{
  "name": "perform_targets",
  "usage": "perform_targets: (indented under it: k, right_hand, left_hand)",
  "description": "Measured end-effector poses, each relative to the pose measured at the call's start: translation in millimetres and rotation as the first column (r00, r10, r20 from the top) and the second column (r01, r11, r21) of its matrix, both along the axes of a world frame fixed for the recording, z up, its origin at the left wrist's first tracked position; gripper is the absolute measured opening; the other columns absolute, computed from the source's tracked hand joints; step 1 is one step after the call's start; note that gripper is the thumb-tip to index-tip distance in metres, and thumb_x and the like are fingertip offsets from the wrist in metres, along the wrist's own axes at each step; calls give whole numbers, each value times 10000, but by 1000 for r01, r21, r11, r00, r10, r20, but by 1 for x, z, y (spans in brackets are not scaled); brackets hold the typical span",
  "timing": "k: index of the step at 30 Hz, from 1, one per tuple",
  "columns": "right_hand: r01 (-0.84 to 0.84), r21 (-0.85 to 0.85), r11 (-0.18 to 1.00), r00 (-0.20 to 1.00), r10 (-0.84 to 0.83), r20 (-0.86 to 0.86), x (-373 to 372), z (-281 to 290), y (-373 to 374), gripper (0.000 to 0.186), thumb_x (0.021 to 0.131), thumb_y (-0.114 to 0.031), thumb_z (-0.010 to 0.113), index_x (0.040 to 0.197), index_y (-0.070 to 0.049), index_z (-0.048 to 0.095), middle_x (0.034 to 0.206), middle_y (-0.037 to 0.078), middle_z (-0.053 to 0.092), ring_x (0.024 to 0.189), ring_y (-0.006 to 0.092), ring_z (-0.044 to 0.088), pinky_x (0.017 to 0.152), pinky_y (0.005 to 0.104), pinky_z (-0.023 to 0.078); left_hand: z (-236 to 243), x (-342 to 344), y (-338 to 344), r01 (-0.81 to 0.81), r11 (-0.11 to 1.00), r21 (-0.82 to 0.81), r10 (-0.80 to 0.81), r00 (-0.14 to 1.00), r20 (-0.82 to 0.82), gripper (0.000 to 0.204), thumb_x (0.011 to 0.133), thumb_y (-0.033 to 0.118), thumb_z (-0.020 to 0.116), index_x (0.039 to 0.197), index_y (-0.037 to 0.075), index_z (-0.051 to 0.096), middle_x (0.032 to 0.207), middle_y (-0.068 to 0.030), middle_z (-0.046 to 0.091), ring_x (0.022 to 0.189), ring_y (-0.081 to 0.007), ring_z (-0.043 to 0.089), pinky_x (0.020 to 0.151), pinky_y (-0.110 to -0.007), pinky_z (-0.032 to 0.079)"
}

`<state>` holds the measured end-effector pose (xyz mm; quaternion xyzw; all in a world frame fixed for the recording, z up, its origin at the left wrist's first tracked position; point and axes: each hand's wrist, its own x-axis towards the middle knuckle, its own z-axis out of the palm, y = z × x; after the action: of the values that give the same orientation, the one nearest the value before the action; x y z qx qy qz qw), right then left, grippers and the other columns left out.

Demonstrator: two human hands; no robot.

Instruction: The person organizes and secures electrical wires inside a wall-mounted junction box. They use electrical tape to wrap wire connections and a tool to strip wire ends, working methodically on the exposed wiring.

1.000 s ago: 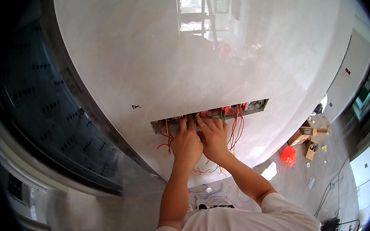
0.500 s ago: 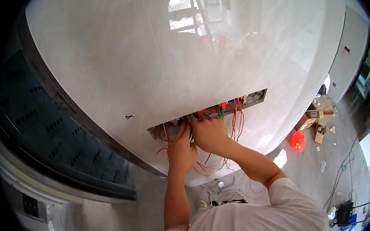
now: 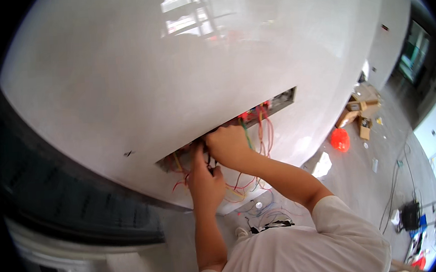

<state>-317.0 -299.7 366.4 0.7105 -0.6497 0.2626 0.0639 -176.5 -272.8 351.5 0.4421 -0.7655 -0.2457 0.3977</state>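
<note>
Both my hands are at a long rectangular recess [image 3: 287, 99] cut into a glossy pale wall panel [image 3: 199, 86]. My right hand [image 3: 228, 144] is curled over the recess, its closed fingertips hidden inside. Just left of it, my left hand [image 3: 204, 185] reaches up into the opening, index finger raised and thumb bent in beside a small dark thing I cannot make out. Red wires [image 3: 268, 132] and a green wire [image 3: 246, 133] hang out to the right of my hands. More thin wires [image 3: 178, 164], red and yellow, dangle at the recess's left end.
Loose wires [image 3: 269, 211] lie on the floor below the wall. Off to the right are a red plastic bag [image 3: 339, 140], open cardboard boxes [image 3: 365, 125] and a white scrap [image 3: 322, 164]. A dark cable [image 3: 394, 184] runs across the floor there. A dark covered panel [image 3: 70, 192] stands at left.
The view has shifted, so the wall, recess and floor items sit further left and higher. My hands stay at the recess; the left thumb and index finger look further apart.
</note>
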Motion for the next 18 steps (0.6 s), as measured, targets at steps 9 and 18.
perform_targets:
  k: [9,18]
  right_hand:
    - [47,16,999,999,-47,-18,5,0,2,120,717,-213,733,703,-97,760,721,140,737,665,297,746,567,415,569]
    - [170,-351,921,985,-167,40,11,-40,-19,153,688,-248,695,633,-105,691,639,101,698,610,273,720,697,415,570]
  left_hand:
    - [2,7,-9,110,974,196,-106,994,-29,681,858,-71,697,1478,65,449,1143,-130,629,898,-223,605,863,-385,506]
    - [9,-4,2,108,979,172,-112,994,15,667,895,-29,658,1504,22,391,1288,-222,634,1126,-323,658,1006,-419,489]
